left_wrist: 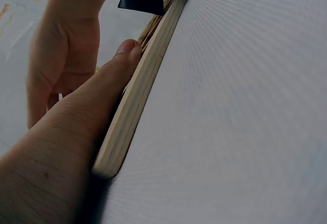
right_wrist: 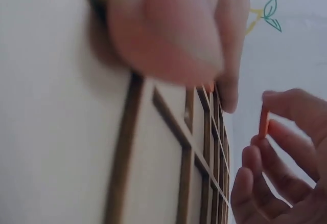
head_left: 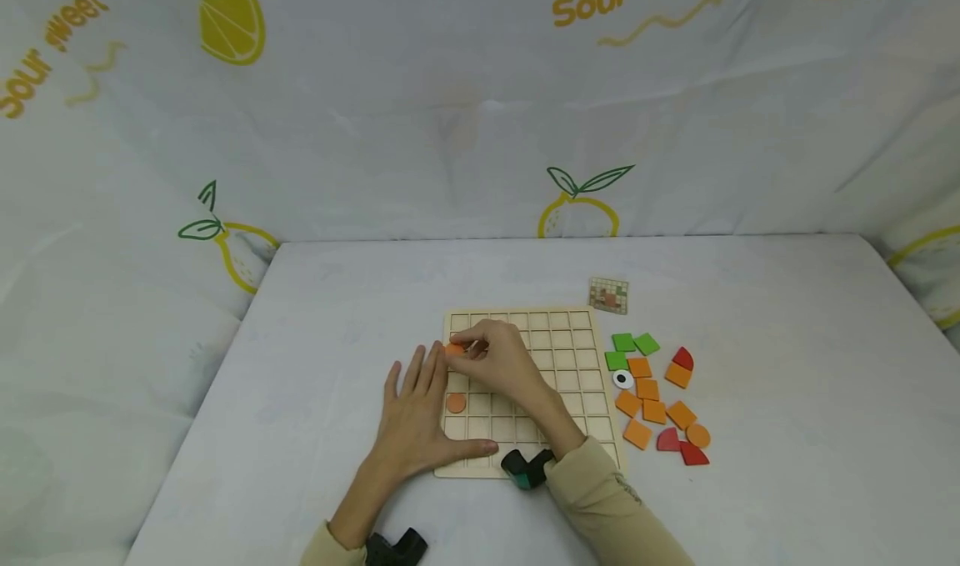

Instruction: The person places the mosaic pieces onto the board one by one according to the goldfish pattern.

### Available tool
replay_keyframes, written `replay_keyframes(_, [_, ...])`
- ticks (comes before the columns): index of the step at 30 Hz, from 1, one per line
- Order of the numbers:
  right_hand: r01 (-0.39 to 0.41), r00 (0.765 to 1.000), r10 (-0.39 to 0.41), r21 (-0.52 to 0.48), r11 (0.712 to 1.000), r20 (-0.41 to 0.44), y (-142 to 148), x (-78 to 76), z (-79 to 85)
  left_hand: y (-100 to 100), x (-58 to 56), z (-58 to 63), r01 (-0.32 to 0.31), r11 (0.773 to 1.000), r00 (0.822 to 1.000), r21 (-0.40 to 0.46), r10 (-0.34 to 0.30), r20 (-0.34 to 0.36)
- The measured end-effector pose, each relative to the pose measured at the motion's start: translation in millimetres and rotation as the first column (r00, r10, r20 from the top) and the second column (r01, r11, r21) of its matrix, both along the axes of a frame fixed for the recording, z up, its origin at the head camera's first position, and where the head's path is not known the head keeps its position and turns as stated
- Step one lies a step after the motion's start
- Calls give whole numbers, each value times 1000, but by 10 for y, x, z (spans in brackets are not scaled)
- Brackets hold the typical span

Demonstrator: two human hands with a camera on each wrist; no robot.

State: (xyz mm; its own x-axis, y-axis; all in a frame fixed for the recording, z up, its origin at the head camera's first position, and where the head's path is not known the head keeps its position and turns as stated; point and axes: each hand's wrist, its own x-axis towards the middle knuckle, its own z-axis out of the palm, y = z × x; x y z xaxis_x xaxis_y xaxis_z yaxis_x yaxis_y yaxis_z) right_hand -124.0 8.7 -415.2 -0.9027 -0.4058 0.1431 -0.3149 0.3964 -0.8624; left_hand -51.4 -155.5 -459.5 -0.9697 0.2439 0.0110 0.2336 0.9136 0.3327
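A square wooden grid board (head_left: 525,462) lies on the table, and an orange disc (head_left: 456,403) sits in a cell of its left column. My left hand (head_left: 412,424) is spread along the board's left side, thumb (left_wrist: 120,63) over the near edge. Above the upper left cells, my right hand (head_left: 498,362) pinches a thin orange piece (right_wrist: 264,117) between thumb and fingertips, apart from the board in the right wrist view. The piece's outline is partly covered by the fingers. In that view the left thumb (right_wrist: 168,35) fills the foreground.
Right of the board lie several orange squares (head_left: 654,412), green squares (head_left: 623,343), red quarter-round pieces (head_left: 694,453), an orange disc (head_left: 698,435) and a white eye disc (head_left: 622,379). A small patterned card (head_left: 608,295) lies at the board's far right corner.
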Motion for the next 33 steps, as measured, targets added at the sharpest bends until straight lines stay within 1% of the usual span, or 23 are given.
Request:
replay_keyframes(6, [28,999,-27,72,997,-20,-11,-15,-70,8,-4,-12,0,1000,1000,-4,0,-4])
replay_keyframes(10, [26,1000,-24,102,994,-18,-9,-21,-92,12,-2,-4,-3,1000,1000,-10,3,1])
replay_keyframes(14, [20,1000,-19,121,992,-2,-6,-24,-102,14,-1,4,-4,1000,1000,-18,4,3])
replay_keyframes(23, [-6,1000,7,154,988,-5,-16,-21,-118,10,0,2,-5,1000,1000,-19,5,1])
replay_keyframes(33, [-2,1000,-1,177,984,20,-24,0,-106,3,-3,-10,0,1000,1000,-10,0,-16])
